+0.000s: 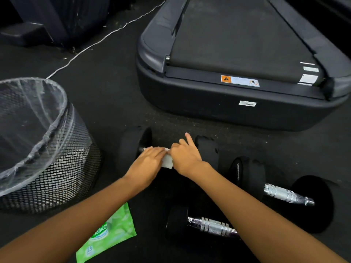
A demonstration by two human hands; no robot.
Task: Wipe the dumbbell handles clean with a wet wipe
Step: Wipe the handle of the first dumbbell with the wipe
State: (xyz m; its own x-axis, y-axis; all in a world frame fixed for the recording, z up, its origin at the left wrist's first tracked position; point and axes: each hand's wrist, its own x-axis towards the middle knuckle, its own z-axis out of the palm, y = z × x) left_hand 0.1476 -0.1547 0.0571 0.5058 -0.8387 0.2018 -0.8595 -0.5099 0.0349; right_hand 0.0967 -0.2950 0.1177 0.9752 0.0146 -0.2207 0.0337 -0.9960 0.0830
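Note:
A black dumbbell (133, 147) lies on the dark floor in the middle of the view, its handle almost fully hidden under my hands. A white wet wipe (167, 161) is wrapped over that handle. My left hand (147, 164) presses on the wipe from the left. My right hand (185, 157) grips it from the right, index finger raised. Two more dumbbells lie closer to me: one (283, 193) at the right with a bare chrome handle, another (212, 225) partly under my right forearm.
A mesh waste bin (62, 171) with a clear liner stands at the left. A green pack of wet wipes (112, 232) lies on the floor near my left forearm. A treadmill's rear end (237, 109) sits just beyond the dumbbell. A white cable (106, 37) crosses the floor.

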